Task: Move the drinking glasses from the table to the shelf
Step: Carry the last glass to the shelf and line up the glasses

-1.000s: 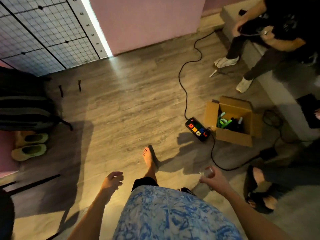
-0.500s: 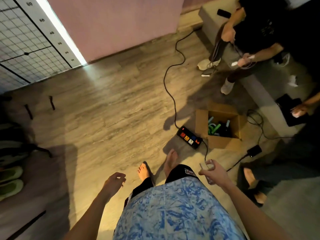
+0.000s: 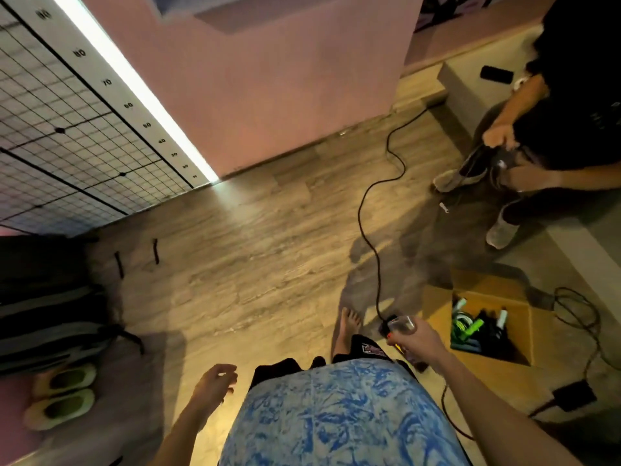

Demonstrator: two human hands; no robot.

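My right hand [image 3: 418,341] is wrapped around a clear drinking glass [image 3: 401,324], held out at waist height above the wooden floor. The glass lies tilted, its rim pointing left and away from me. My left hand [image 3: 213,386] hangs free at my left side with its fingers loosely spread and nothing in it. Neither a table nor a shelf shows in the head view. My bare foot [image 3: 349,322] is stepping forward below the glass.
A black cable [image 3: 364,210] snakes across the floor to a power strip hidden under my right hand. An open cardboard box [image 3: 443,301] of items stands to the right. A seated person [image 3: 537,153] is at far right. A dark bag [image 3: 50,304] and green slippers [image 3: 64,398] lie left.
I have walked forward and the view has swung back left. My right hand keeps the glass and now covers the power strip. My left hand stays empty.
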